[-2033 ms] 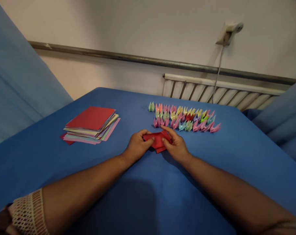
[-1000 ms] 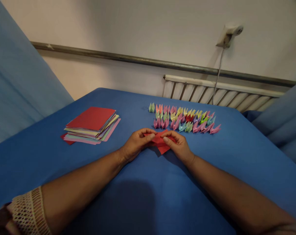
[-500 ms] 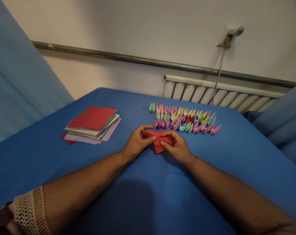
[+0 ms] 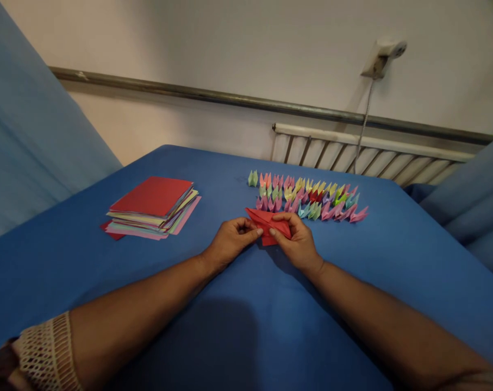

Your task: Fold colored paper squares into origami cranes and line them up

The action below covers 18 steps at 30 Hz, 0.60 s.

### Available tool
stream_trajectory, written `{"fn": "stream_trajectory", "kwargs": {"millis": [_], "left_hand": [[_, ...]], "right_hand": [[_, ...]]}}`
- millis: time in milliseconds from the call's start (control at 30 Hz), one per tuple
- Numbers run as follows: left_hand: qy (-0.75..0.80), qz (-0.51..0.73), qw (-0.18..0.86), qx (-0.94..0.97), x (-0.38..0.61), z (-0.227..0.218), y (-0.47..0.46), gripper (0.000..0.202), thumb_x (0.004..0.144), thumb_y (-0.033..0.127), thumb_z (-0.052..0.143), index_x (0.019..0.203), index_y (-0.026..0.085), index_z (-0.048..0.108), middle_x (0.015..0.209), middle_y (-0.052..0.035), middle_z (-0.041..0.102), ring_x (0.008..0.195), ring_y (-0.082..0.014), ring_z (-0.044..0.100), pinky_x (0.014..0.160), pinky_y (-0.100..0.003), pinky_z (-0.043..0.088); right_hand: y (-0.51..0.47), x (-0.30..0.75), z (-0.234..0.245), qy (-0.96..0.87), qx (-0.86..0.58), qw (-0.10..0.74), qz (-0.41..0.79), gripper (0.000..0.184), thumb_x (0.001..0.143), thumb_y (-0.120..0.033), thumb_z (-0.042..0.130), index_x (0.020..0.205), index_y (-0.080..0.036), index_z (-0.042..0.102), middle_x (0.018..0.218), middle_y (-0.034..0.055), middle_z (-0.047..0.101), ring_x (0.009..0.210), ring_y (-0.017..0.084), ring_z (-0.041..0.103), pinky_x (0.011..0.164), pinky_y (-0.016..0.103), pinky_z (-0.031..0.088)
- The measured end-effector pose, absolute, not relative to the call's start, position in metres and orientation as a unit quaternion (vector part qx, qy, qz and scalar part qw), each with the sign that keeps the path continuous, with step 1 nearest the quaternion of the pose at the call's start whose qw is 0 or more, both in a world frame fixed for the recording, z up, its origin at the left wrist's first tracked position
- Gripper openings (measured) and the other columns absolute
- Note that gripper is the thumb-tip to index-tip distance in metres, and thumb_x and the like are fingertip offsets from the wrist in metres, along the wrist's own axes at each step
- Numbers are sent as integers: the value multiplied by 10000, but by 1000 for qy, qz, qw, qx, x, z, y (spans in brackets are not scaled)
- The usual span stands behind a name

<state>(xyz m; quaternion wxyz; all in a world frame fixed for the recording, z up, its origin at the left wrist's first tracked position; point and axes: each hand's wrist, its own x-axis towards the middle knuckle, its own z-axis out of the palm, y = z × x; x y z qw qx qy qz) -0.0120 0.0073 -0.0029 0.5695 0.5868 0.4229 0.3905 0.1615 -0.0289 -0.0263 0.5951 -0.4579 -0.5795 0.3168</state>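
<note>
A partly folded sheet of red origami paper [image 4: 267, 221] is held between my two hands above the blue cloth. My left hand [image 4: 233, 238] pinches its left lower edge with thumb and fingers. On the other side, my right hand [image 4: 297, 239] grips the paper, thumb on the near face and fingers curled over the top. One corner of the paper points up and to the left. Just beyond it stand rows of small folded paper cranes [image 4: 307, 200] in pink, yellow, green, blue and red.
To the left lies a stack of coloured paper squares [image 4: 152, 196], a red one on top. Blue cloth [image 4: 213, 163] covers the table. Behind are a metal pipe [image 4: 213, 95], a white radiator [image 4: 331, 142] and a socket with a plug [image 4: 379, 61]. Blue curtains [image 4: 34, 136] hang at both sides.
The red paper has turned, so its left corner now points upward. My left fingers have moved from its top left edge down to the lower left and curled in. My right hand has barely moved.
</note>
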Motion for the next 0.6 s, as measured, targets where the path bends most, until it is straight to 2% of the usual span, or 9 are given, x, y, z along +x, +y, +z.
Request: {"fn": "stream_trajectory", "kwargs": {"millis": [267, 467, 600], "left_hand": [[426, 374, 582, 583, -13, 0, 6, 262, 678, 350, 762, 700, 147, 597, 637, 22, 585, 578, -93, 504, 591, -234, 399], [396, 433, 586, 559, -14, 5, 8, 266, 711, 367, 756, 821, 165, 624, 751, 14, 605, 645, -103, 529, 645, -253, 435], [380, 449, 575, 569, -15, 10, 8, 229, 720, 346, 746, 728, 159, 615, 726, 9, 595, 658, -103, 512, 655, -250, 430]], "right_hand": [[-28, 163, -30, -586, -440, 594, 333, 225, 789, -241, 681, 998, -238, 598, 968, 16, 637, 852, 168, 602, 779, 317, 495], [-26, 164, -31, -580, -437, 594, 345, 234, 785, -242, 687, 1002, -243, 599, 964, 11, 633, 842, 165, 606, 774, 315, 504], [-26, 164, -33, -584, -436, 576, 372, 268, 779, -255, 700, 1027, -242, 599, 990, 18, 639, 844, 166, 616, 788, 329, 517]]}}
